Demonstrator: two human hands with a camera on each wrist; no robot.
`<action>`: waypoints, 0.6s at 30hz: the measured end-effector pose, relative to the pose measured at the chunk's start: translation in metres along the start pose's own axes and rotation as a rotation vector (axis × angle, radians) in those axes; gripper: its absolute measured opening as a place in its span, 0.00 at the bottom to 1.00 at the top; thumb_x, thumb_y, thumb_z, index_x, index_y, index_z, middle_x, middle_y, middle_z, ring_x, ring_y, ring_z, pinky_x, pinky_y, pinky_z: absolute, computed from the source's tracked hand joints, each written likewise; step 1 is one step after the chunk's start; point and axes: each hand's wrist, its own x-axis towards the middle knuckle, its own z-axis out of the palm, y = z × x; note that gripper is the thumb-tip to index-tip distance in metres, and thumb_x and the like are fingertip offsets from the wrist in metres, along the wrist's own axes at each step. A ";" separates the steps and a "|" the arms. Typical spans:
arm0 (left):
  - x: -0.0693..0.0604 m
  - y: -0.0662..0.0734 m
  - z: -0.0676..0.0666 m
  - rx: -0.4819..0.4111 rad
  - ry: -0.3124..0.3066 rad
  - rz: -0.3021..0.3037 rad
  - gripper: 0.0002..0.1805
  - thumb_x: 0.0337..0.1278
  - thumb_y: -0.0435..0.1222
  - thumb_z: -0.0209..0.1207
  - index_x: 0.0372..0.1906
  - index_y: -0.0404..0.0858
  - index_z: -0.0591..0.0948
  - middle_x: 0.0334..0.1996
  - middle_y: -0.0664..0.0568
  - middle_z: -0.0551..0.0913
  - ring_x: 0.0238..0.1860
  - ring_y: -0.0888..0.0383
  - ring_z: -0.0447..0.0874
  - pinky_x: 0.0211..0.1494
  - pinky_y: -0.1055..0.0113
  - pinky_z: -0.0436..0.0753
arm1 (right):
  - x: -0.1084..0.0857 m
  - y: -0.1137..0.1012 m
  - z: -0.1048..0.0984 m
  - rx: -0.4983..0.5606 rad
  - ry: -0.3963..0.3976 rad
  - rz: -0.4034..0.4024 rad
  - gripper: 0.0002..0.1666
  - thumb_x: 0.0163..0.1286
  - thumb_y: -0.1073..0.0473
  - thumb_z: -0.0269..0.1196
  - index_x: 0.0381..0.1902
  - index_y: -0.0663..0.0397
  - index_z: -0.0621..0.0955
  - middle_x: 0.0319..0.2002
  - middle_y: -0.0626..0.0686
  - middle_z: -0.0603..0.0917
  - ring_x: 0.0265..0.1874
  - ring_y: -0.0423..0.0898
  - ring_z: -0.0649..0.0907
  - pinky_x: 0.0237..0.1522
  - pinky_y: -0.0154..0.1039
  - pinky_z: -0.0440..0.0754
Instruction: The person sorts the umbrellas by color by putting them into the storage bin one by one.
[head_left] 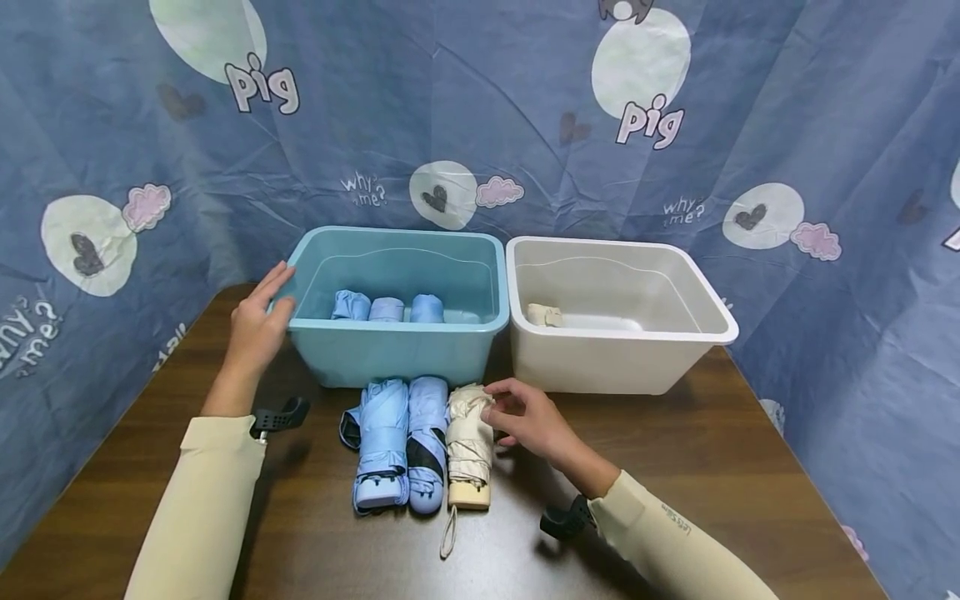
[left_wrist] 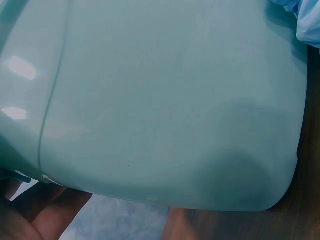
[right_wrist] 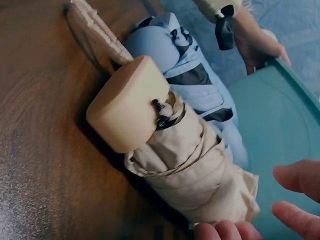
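Observation:
In the head view three folded umbrellas lie side by side on the table: a light blue one point(head_left: 384, 442), a periwinkle one point(head_left: 427, 442) and a beige one point(head_left: 470, 442) with a wrist loop. My right hand point(head_left: 531, 421) is at the top end of the beige umbrella, fingers spread and bent around its side; in the right wrist view the thumb stands off the beige umbrella point(right_wrist: 195, 170) and the lower fingertips are by its edge. My left hand point(head_left: 258, 321) rests on the left rim of the teal bin point(head_left: 397, 354), fingers extended; the left wrist view shows its fingers point(left_wrist: 57, 207) against the bin.
Inside the teal bin stand three blue rolled umbrellas point(head_left: 386, 309). To its right a white bin point(head_left: 600, 367) holds a beige rolled item point(head_left: 543, 315). Behind both hangs a blue patterned cloth point(head_left: 360, 133). The brown table point(head_left: 337, 558) extends toward me.

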 end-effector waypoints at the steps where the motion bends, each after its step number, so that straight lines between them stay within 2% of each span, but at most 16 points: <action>1: 0.000 0.000 0.000 0.001 -0.001 0.000 0.27 0.66 0.38 0.45 0.70 0.42 0.69 0.72 0.54 0.63 0.73 0.56 0.55 0.71 0.49 0.56 | 0.000 0.002 0.000 -0.001 0.006 0.006 0.25 0.63 0.61 0.65 0.58 0.60 0.76 0.38 0.60 0.81 0.35 0.54 0.82 0.31 0.53 0.84; 4: 0.000 -0.001 -0.001 0.009 0.007 0.003 0.27 0.66 0.38 0.45 0.69 0.43 0.70 0.71 0.56 0.64 0.72 0.57 0.55 0.71 0.49 0.57 | 0.000 0.005 0.000 0.002 0.013 0.016 0.26 0.62 0.62 0.66 0.59 0.58 0.76 0.37 0.60 0.80 0.35 0.56 0.82 0.31 0.51 0.85; 11: -0.001 -0.001 0.000 0.010 0.000 -0.006 0.27 0.66 0.39 0.45 0.70 0.44 0.70 0.71 0.55 0.64 0.72 0.56 0.55 0.71 0.49 0.58 | -0.002 0.016 0.003 -0.022 -0.003 0.050 0.29 0.60 0.61 0.68 0.60 0.54 0.75 0.36 0.61 0.79 0.31 0.51 0.83 0.28 0.48 0.85; 18: -0.001 0.000 0.001 0.012 0.022 0.000 0.27 0.65 0.38 0.46 0.69 0.43 0.71 0.70 0.55 0.66 0.72 0.58 0.57 0.71 0.51 0.58 | -0.004 0.016 0.012 -0.027 -0.025 0.065 0.37 0.59 0.58 0.70 0.66 0.48 0.70 0.42 0.63 0.78 0.36 0.47 0.80 0.25 0.48 0.84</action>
